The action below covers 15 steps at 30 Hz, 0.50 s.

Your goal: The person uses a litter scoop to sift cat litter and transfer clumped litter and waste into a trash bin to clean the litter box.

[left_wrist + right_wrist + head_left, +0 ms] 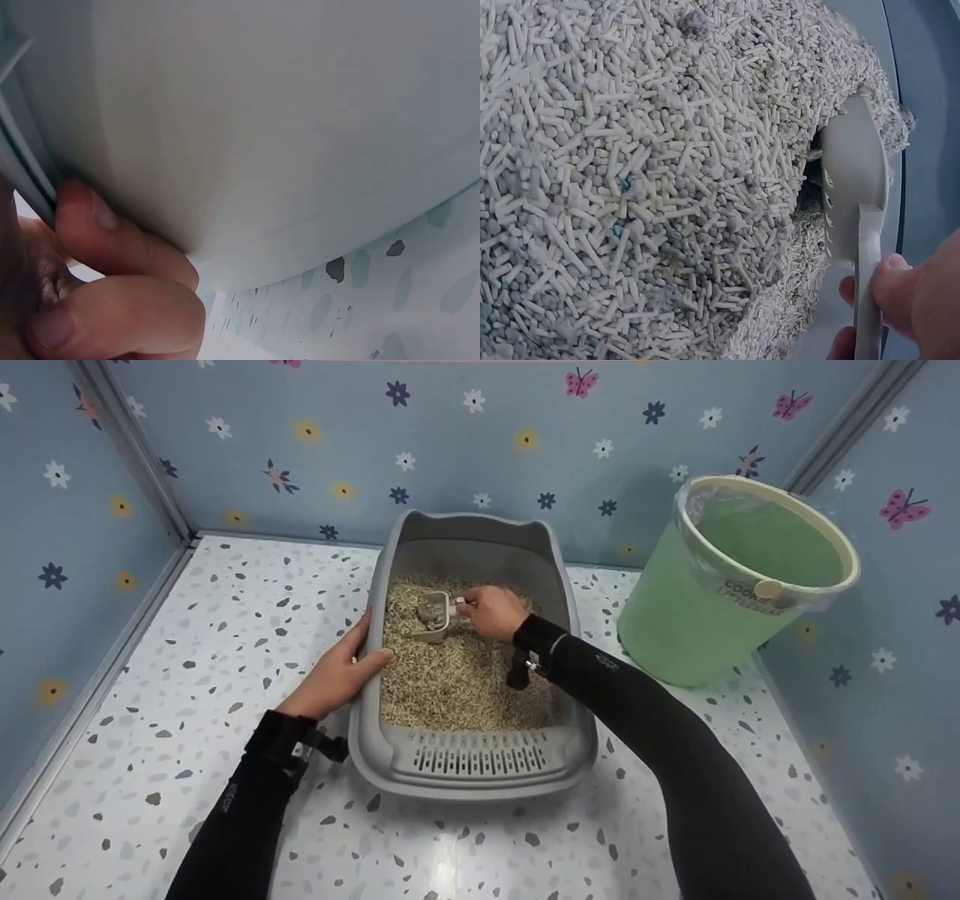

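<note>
A grey litter box [480,787] stands on the speckled floor, its bed of pellet litter [457,690] heaped inside. My left hand [337,675] grips the box's left side, thumb over the rim; the left wrist view has its curled fingers [131,311] under the rim against the outer wall. In my right hand [495,611] is the handle of a pale slotted litter scoop [432,636]. Its head sits partly in the litter near the box's left side, with a greyish clump and pellets in it. From the right wrist, the scoop [855,172] appears side-on, its tip buried in pellets.
To the right of the box stands a green bin [667,615] with a cream rim and a clear plastic liner. Blue flowered panels [465,435] close off the back and both sides. White speckled floor [195,660] stretches left of the box.
</note>
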Tool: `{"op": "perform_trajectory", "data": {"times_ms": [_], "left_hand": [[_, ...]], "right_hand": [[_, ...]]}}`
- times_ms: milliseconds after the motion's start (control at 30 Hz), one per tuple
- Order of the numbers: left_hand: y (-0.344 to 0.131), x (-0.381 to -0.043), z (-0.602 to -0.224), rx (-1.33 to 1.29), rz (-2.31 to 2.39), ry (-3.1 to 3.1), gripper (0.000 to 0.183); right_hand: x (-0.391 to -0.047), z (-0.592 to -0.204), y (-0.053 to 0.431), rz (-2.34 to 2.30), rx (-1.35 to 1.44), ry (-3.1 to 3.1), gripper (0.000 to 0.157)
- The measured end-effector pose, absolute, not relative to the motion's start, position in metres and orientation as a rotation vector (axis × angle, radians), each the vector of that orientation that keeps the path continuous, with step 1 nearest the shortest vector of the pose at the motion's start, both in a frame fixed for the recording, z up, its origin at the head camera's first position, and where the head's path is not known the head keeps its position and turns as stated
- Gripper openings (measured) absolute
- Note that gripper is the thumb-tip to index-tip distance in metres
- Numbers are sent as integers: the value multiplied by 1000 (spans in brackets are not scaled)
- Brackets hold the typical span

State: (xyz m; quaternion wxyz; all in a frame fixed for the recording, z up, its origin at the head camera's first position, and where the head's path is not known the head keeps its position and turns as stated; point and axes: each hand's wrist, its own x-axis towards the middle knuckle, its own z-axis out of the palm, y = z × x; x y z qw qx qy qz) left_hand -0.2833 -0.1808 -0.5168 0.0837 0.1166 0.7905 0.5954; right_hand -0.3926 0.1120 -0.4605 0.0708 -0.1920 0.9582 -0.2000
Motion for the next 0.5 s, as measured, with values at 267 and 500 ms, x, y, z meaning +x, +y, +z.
{"op": "perform_trajectory", "data": {"times_ms": [267, 500], "left_hand": [[-182, -282, -513, 349, 1761, 2371, 89], [-181, -282, -514, 338, 1751, 2369, 87]], "right_hand": [[-380, -462, 108, -671, -440, 2824, 29], [-383, -466, 106, -664, -426, 2777, 43]]}}
